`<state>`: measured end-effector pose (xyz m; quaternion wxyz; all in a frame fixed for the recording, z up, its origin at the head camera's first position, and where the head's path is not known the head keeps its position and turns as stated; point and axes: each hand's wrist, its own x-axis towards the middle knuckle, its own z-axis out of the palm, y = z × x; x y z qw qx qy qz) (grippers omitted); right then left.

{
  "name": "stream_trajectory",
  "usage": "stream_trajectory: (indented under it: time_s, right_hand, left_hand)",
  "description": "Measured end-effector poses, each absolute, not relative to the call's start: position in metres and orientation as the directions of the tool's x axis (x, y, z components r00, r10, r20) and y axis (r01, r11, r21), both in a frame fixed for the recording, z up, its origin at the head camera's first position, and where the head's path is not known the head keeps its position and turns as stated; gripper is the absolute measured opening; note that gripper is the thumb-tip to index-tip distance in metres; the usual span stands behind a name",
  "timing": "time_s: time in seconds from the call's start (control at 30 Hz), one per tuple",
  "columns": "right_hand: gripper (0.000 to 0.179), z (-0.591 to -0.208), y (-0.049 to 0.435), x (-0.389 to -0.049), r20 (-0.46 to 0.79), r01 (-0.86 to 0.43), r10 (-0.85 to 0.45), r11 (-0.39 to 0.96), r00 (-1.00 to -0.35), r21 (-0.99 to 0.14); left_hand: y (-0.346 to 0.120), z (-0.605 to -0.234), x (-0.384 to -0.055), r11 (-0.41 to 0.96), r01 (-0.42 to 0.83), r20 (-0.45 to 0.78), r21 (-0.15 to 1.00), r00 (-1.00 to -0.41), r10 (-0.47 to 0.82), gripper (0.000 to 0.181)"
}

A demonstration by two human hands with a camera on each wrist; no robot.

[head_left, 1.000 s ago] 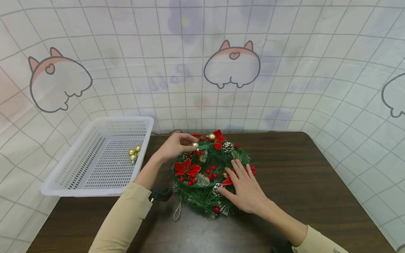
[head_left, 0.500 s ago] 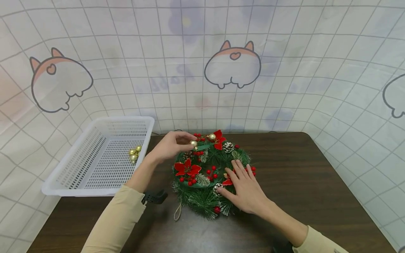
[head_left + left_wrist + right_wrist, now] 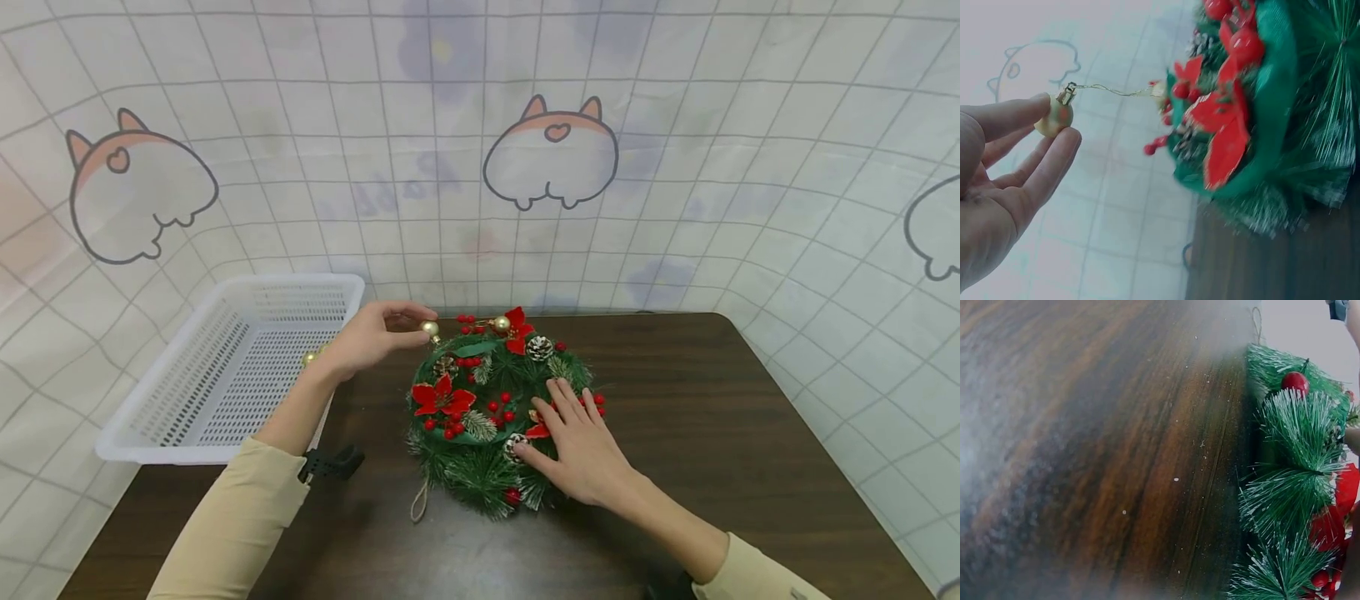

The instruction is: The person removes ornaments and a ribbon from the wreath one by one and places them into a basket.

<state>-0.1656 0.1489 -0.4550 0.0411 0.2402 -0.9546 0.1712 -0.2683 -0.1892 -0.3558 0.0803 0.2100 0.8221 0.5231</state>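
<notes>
My left hand (image 3: pixel 367 340) pinches a small gold ball ornament (image 3: pixel 429 328) between thumb and fingers, off the wreath's back left side. In the left wrist view, a thin gold string (image 3: pixel 1116 92) runs taut from the ornament's cap (image 3: pixel 1067 92) toward the wreath. The green Christmas wreath (image 3: pixel 480 479) lies on the table, decked with red poinsettias (image 3: pixel 442 397), berries and pinecones. Another gold ball (image 3: pixel 502 323) sits at its back edge beside a red flower. My right hand (image 3: pixel 585 450) rests on the wreath's right side, fingers extended, partly covering a red flower.
A white perforated basket (image 3: pixel 172 456) stands to the left, with gold balls (image 3: pixel 309 358) partly hidden behind my left forearm. A twine loop (image 3: pixel 419 503) hangs off the wreath's front left. The dark wooden table (image 3: pixel 697 400) meets a grid-patterned cloth (image 3: pixel 420 250) behind.
My left hand has moved left, away from the wreath, with the gold ball ornament in its fingers. The right hand and the wreath have stayed in place.
</notes>
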Motion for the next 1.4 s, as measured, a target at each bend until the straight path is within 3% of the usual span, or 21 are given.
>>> stream_trajectory:
  time_s: [0.77, 1.4]
  right_hand:
    - [0.084, -0.455, 0.151, -0.164, 0.174, -0.493, -0.461, 0.82, -0.87, -0.292]
    - [0.083, -0.457, 0.154, -0.161, 0.172, -0.493, -0.462, 0.819, -0.87, -0.292]
  left_hand:
    - [-0.267, -0.32, -0.258, 0.415, 0.224, 0.153, 0.882, -0.968, 0.198, 0.041]
    - [-0.32, -0.345, -0.265, 0.442, 0.147, 0.125, 0.885, -0.989, 0.078, 0.051]
